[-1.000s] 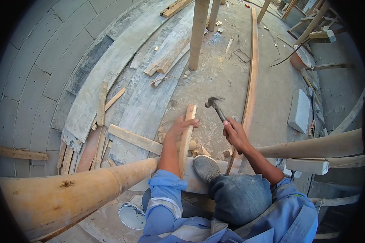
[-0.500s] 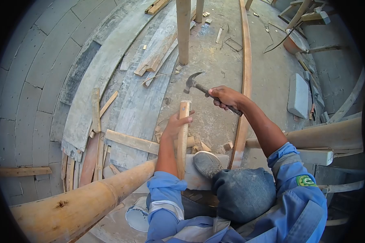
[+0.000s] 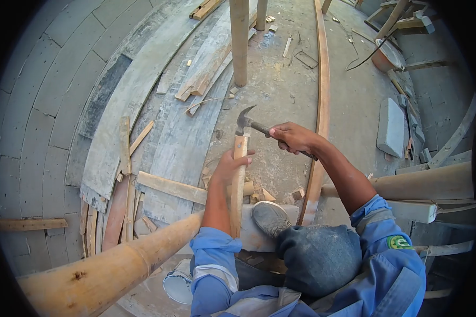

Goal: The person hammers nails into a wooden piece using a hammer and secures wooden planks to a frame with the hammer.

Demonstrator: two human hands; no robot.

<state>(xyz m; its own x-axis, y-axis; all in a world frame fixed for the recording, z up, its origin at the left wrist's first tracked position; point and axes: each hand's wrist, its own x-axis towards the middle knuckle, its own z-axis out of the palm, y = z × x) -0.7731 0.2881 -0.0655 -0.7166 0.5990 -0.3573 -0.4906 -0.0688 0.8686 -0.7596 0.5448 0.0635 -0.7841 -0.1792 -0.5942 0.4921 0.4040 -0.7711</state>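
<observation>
My right hand (image 3: pixel 293 138) is closed around the dark handle of a claw hammer (image 3: pixel 244 120). The hammer's head is at the top end of a narrow wooden stake (image 3: pixel 238 182), its claw pointing up and away. Whether the head touches the wood I cannot tell for certain. My left hand (image 3: pixel 230 168) grips the stake just below its top, fingers wrapped round it. The stake stands roughly upright in front of me, its lower end hidden near my left sleeve. My grey shoe (image 3: pixel 270 216) rests on a pale block right beside it.
A thick bamboo pole (image 3: pixel 111 259) crosses at lower left; another pole (image 3: pixel 407 181) lies at right. Grey boards (image 3: pixel 180 137) and wood scraps cover the left floor. A long timber (image 3: pixel 321 95) runs ahead. An upright post (image 3: pixel 239 47) and a white bucket (image 3: pixel 179 282) stand nearby.
The hammer has come down and slightly left, from above the stake to its top end. My left hand has stayed on the stake.
</observation>
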